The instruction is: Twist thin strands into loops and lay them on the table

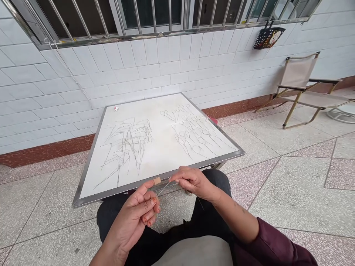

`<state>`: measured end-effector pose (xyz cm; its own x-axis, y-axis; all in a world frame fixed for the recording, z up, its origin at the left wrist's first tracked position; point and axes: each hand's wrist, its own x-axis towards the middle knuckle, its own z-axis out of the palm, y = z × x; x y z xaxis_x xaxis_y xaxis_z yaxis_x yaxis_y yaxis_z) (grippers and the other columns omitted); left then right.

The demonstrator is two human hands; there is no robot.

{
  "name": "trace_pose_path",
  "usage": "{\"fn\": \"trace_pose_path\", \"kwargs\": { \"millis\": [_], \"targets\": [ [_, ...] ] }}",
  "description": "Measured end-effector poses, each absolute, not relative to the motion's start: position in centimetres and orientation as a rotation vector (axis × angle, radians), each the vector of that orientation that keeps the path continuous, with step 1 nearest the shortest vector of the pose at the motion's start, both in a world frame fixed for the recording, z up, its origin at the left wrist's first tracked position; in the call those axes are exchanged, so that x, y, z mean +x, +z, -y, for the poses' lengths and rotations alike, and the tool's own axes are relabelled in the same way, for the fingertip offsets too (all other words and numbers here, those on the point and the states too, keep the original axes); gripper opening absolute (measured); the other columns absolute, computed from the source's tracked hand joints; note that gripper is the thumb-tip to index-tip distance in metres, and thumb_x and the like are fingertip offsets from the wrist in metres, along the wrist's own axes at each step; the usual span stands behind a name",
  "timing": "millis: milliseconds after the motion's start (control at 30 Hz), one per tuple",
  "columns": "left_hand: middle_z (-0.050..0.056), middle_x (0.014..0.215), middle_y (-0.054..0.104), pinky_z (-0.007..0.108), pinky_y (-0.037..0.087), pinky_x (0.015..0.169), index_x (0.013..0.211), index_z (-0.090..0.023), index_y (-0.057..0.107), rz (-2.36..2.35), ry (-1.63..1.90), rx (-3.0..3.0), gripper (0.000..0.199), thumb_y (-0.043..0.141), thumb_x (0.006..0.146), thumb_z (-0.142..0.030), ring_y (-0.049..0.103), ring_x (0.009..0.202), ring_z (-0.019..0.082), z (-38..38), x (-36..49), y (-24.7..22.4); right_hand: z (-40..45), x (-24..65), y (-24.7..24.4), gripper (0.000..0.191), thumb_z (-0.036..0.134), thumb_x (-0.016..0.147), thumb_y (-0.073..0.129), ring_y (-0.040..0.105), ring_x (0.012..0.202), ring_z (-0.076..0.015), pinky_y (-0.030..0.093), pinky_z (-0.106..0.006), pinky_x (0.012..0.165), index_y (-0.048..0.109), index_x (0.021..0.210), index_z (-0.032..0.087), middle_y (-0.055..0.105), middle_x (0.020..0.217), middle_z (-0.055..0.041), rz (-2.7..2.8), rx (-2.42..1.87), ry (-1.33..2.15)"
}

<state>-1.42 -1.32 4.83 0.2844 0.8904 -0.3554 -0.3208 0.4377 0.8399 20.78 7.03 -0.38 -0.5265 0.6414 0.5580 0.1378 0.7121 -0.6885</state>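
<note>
At the left side of the white table point(159, 147), which has a grey metal edge, many thin bent wires point(127, 141) lie in a loose, crossing pile. Behind them, near the far left corner, there is a small white and red object point(116, 109). In front of the table is the left hand point(137, 212), with its fingers curled and its thumb pressed near them; a brown tape point(157, 181) is around the tip of its forefinger. From these fingers a thin wire point(164, 188) rises slantwise to the right hand point(194, 181), which pinches it between thumb and forefinger, just before the table's near edge. The right part of the table carries many wires with loops point(195, 130), spread close together. Farther right, a patterned bag point(269, 38) hangs below the barred window, and a beige folding chair point(298, 74) stands near the wall.
</note>
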Motion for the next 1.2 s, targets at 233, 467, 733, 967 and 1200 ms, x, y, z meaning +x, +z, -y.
{"fn": "trace_pose_path", "kwargs": {
  "millis": [233, 467, 733, 967, 1200],
  "targets": [
    [-0.002, 0.069, 0.059, 0.021, 0.03, 0.047, 0.141, -0.02, 0.05, -0.964, 0.936, 0.779, 0.063, 0.072, 0.082, -0.03, 0.028, 0.045, 0.003, 1.0, -2.4, 5.3, -7.2, 20.6, 0.0, 0.024, 0.023, 0.098, 0.05, 0.065, 0.077, -0.0145, 0.052, -0.025, 0.071, 0.073, 0.104, 0.024, 0.075, 0.083, -0.002, 2.075, -0.599, 0.679],
    [0.0, 0.068, 0.06, 0.022, 0.036, 0.05, 0.14, -0.019, 0.051, -0.962, 0.919, 0.743, 0.064, 0.072, 0.08, -0.027, 0.037, 0.049, 0.007, 0.6, -1.5, 4.8, -6.9, 20.3, 0.3, 0.026, 0.03, 0.1, 0.049, 0.067, 0.08, -0.0131, 0.053, -0.025, 0.075, 0.071, 0.109, 0.021, 0.074, 0.09, -0.0036, 2.084, -0.649, 0.788],
    [0.001, 0.07, 0.061, 0.026, 0.042, 0.056, 0.143, -0.019, 0.049, -0.94, 0.825, 0.802, 0.064, 0.067, 0.083, -0.031, 0.05, 0.058, 0.012, 0.5, -0.5, 5.3, -6.5, 20.0, 1.1, 0.031, 0.036, 0.101, 0.047, 0.066, 0.077, -0.0129, 0.053, -0.025, 0.073, 0.072, 0.101, 0.019, 0.073, 0.084, -0.0037, 2.076, -0.531, 0.907],
    [0.001, 0.072, 0.061, 0.024, 0.035, 0.054, 0.143, -0.023, 0.05, -0.925, 0.766, 0.79, 0.064, 0.071, 0.083, -0.032, 0.045, 0.056, 0.009, 0.2, -0.1, 5.0, -6.6, 21.0, 1.1, 0.028, 0.034, 0.1, 0.05, 0.064, 0.074, -0.0118, 0.052, -0.024, 0.071, 0.073, 0.106, 0.02, 0.073, 0.086, -0.0028, 2.145, -0.477, 0.979],
    [-0.002, 0.064, 0.052, 0.022, 0.024, 0.05, 0.138, -0.023, 0.056, -0.906, 0.745, 0.783, 0.064, 0.075, 0.078, -0.03, 0.038, 0.054, 0.008, 1.1, -0.7, 4.2, -6.5, 22.0, 1.8, 0.037, 0.041, 0.102, 0.043, 0.065, 0.078, -0.014, 0.051, -0.027, 0.077, 0.074, 0.105, 0.021, 0.074, 0.081, -0.0034, 2.216, -0.395, 0.931]
  ]
}}
